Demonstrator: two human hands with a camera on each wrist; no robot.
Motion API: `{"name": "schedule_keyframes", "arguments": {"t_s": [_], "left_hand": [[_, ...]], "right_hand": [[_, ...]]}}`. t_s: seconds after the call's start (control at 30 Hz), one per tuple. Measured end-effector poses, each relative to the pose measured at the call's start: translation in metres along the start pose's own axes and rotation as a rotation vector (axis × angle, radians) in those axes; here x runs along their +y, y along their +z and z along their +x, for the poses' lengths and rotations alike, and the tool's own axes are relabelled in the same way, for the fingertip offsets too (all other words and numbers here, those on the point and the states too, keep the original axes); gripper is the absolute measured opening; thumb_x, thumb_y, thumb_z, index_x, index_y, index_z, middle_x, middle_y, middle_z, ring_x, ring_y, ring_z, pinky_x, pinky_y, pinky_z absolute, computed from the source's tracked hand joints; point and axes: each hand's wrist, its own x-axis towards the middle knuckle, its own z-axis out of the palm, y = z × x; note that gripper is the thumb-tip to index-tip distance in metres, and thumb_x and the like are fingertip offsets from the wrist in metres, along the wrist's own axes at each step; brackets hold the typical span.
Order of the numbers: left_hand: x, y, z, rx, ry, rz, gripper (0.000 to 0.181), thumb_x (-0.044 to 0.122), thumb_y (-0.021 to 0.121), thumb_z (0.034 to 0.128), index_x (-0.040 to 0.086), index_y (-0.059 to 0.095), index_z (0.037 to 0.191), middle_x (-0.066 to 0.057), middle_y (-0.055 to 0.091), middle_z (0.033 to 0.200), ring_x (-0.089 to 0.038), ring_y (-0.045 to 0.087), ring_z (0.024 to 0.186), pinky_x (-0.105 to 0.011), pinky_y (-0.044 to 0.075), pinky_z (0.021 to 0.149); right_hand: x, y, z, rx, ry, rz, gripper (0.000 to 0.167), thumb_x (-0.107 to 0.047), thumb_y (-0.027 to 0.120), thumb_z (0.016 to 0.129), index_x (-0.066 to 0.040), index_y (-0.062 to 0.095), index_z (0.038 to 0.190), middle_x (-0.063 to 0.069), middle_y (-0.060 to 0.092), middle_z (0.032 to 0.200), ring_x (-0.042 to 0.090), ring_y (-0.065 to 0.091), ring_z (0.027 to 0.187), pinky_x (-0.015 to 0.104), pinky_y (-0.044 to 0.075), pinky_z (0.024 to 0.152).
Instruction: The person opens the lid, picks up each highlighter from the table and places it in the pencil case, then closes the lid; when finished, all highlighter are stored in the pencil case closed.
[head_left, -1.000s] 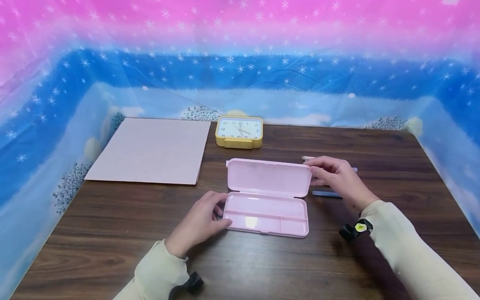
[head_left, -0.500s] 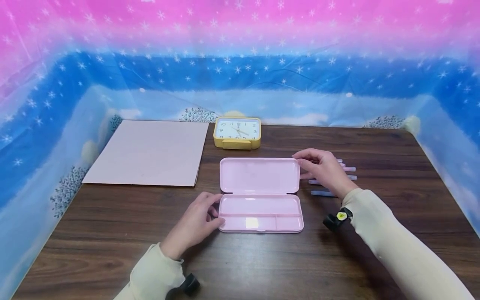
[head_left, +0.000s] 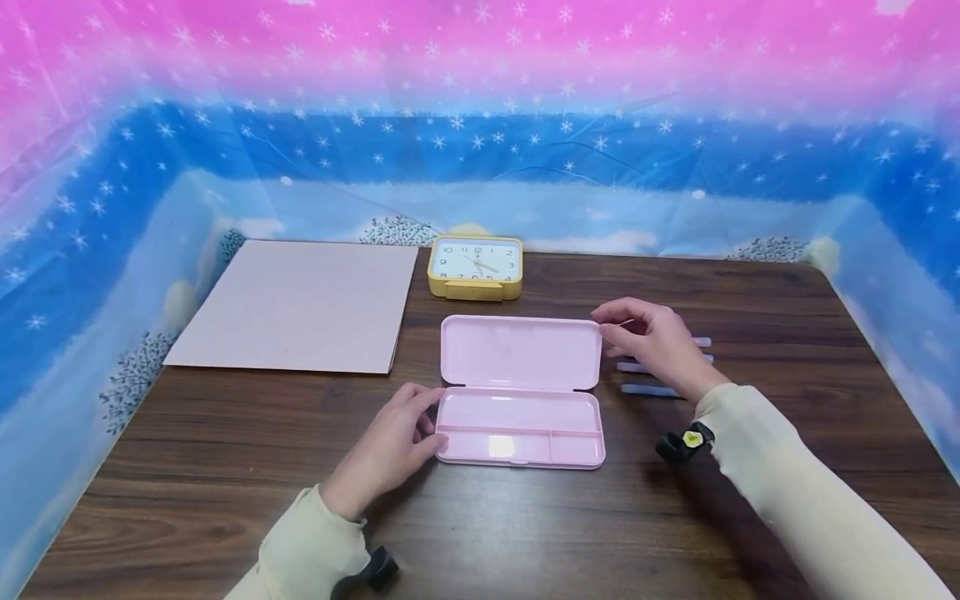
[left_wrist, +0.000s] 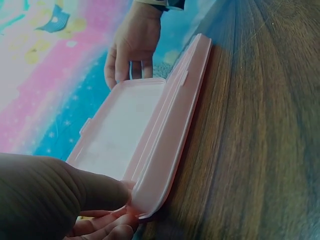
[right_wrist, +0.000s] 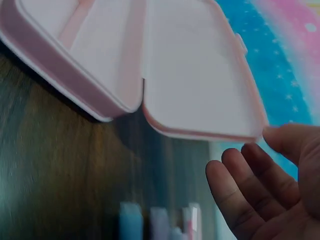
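— Where the pink case (head_left: 517,408) lies open near the middle of the bench (head_left: 495,533), how are the hands set?
— Left hand (head_left: 386,450): thumb and fingers grip the case's left end. Right hand (head_left: 660,342): thumb and fingers pinch the far right corner of the raised lid (head_left: 521,354).
— Surroundings?
— Pens (head_left: 648,390), partly hidden, toward the right edge. Yellow clock (head_left: 476,267) by the far edge; pale board (head_left: 300,308), far left corner.

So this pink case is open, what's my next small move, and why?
Perhaps take your right hand off the lid and reach for the blue pen. The base shows nothing inside, the pen lies just to its right, and your left hand grips the base's left end.
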Motion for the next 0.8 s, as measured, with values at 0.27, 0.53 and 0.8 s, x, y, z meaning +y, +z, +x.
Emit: {"name": "schedule_keyframes", "arguments": {"t_s": [0.27,0.53,0.8], "left_hand": [[0.003,0.001,0.0,-0.004,-0.002,0.037,0.056,0.003,0.076,0.0802,-0.005,0.057,0.132,-0.01,0.056,0.109,-0.01,0.054,0.081,-0.024,0.051,0.072],[0.002,-0.001,0.001,0.0,0.003,0.042,0.056,0.003,0.076,0.0802,-0.005,0.057,0.132,-0.01,0.057,0.108,-0.01,0.054,0.08,-0.024,0.051,0.072],[0.003,0.0,0.0,0.012,0.013,0.033,0.055,0.001,0.075,0.0795,-0.005,0.058,0.131,-0.009,0.057,0.107,-0.01,0.054,0.078,-0.023,0.05,0.07]], "right_hand": [[0.008,-0.053,-0.011,0.11,-0.015,-0.178,0.032,-0.034,0.063,0.096,-0.017,0.065,0.122,0.01,0.068,0.11,0.014,0.067,0.087,0.025,0.056,0.073],[0.031,-0.1,-0.007,0.115,0.049,-0.33,0.039,-0.042,0.06,0.096,-0.018,0.063,0.125,0.011,0.066,0.119,0.01,0.064,0.09,0.022,0.052,0.074],[0.074,-0.111,0.007,0.025,0.118,-0.423,0.042,-0.039,0.06,0.096,-0.01,0.063,0.126,0.016,0.065,0.12,0.03,0.059,0.105,0.051,0.049,0.09]]}}
